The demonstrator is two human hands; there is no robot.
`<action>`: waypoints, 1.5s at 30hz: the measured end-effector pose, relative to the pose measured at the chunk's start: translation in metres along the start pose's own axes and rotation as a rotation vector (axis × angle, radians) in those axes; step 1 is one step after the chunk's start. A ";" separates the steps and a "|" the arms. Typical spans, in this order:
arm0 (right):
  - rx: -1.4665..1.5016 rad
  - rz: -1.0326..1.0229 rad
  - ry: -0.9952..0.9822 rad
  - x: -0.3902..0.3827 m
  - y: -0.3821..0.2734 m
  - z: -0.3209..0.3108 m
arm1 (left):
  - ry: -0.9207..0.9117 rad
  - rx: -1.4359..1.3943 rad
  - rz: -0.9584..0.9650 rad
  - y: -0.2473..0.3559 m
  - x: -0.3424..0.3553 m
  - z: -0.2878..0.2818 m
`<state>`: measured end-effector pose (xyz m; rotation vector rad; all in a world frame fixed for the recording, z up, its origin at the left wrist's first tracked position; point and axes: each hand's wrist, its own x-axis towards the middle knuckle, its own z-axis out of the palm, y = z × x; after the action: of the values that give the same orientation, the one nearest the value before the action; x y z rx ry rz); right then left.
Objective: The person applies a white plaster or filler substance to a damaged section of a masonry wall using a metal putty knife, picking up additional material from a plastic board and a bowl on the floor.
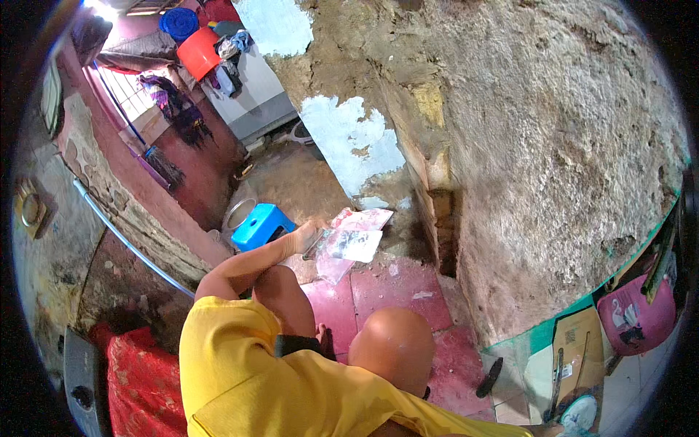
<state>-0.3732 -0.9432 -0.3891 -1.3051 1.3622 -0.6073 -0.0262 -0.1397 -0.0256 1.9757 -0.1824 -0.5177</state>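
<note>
My left hand [309,237] reaches out over the pink-red floor tiles, its fingers closed on the edge of a clear plastic packet [333,266]. Inside or against the packet are pale sheets with red and grey printing; a white, dark-printed piece [355,245] lies uppermost. Just left of that hand is a blue plastic stool [262,227]. At the lower right edge, a sliver of skin [551,430] that may be my right hand shows beside a whitish, rounded thing [580,414]. Its fingers are cut off by the frame, so their hold is unclear.
A rough, peeling wall [553,146] rises close on the right. Cardboard [579,349], a pink panel with a swan picture [635,317] and a dark slipper-like object [490,377] lie lower right. Red cloth [142,382] is at left; an orange bucket [198,54] stands far back.
</note>
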 end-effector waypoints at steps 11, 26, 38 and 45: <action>0.093 -0.003 0.071 -0.031 0.016 -0.039 | 0.046 -0.429 -0.340 -0.047 0.025 -0.037; 0.636 0.067 -0.052 -0.389 0.047 -0.099 | -0.052 -0.112 -0.064 -0.094 0.041 -0.069; 0.018 0.334 -0.605 -0.506 0.037 -0.048 | -0.031 -0.166 -0.143 -0.153 0.055 -0.070; -0.309 0.197 -0.961 -0.439 -0.026 0.048 | 0.057 -0.003 -0.119 -0.164 0.041 -0.070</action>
<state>-0.4110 -0.5335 -0.2260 -1.3995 0.7590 0.3730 0.0251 -0.0231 -0.1564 2.0037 -0.0287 -0.5373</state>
